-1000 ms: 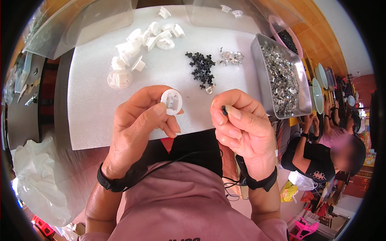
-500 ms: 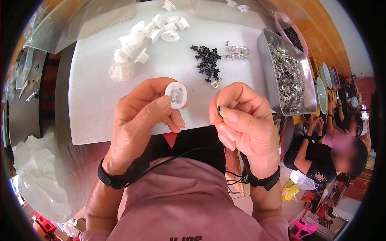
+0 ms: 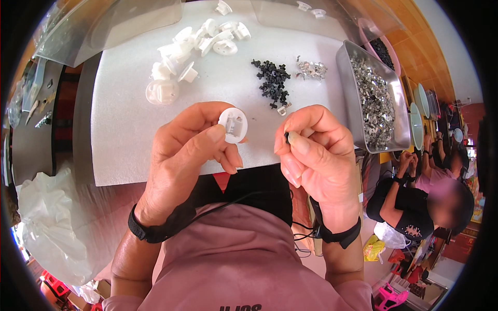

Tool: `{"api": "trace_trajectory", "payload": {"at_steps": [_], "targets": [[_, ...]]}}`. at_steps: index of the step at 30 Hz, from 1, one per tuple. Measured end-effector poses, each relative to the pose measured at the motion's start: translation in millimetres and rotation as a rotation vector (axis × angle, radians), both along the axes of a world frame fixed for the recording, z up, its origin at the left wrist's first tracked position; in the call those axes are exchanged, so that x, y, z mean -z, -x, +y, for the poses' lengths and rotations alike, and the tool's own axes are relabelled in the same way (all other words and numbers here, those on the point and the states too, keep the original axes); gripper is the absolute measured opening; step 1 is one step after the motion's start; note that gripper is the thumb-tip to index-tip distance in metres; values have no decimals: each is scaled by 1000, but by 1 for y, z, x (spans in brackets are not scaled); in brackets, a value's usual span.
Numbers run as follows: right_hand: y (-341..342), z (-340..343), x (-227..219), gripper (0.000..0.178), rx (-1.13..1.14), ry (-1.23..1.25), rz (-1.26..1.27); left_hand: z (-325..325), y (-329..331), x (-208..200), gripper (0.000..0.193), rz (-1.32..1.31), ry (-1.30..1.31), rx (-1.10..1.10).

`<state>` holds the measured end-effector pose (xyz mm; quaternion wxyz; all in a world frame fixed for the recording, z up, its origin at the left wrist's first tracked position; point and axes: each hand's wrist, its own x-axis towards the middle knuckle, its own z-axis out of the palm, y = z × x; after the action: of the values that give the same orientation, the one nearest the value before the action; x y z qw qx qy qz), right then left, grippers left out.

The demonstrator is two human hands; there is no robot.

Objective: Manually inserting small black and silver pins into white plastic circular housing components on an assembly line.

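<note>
My left hand (image 3: pixel 192 142) pinches a round white plastic part (image 3: pixel 234 126) by its edge, its recessed face with slots and holes turned up. Between the thumb and forefinger of my right hand (image 3: pixel 319 150) sits a small black plastic piece (image 3: pixel 287 138), mostly covered by the fingertips. The two hands are apart, side by side over the near edge of the white foam sheet (image 3: pixel 135 140). Beyond the right hand lies a pile of small black plastic pieces (image 3: pixel 272 83), with a small metal clip (image 3: pixel 282 110) at its near end.
More white round parts (image 3: pixel 207 39) are heaped at the far left of the sheet. Small metal clips (image 3: pixel 312 70) lie near a metal tray (image 3: pixel 346 88) full of metal pieces. A pink basin (image 3: pixel 391 46) holds black pieces. Another person (image 3: pixel 399 205) sits at the right.
The view has shifted slightly, so the tabletop items appear a little further right. Both hands keep their grips, and the white part and black piece stay apart.
</note>
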<state>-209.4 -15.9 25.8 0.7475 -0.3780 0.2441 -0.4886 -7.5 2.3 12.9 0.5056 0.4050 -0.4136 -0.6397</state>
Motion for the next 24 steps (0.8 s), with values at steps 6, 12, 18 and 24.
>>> {"api": "trace_trajectory", "payload": {"at_steps": [6, 12, 18, 24], "targets": [[-1, 2, -4, 15, 121, 91, 269, 0, 0, 0, 35, 22, -24, 0], [-5, 11, -4, 17, 300, 486, 604, -1, 1, 0, 34, 14, -16, -9], [-6, 15, -3, 21, 395, 778, 799, 0, 0, 0, 34, 13, -7, -2], [-5, 16, -1, 21, 443, 817, 806, 0, -4, 1, 27, 103, -4, 47]]}}
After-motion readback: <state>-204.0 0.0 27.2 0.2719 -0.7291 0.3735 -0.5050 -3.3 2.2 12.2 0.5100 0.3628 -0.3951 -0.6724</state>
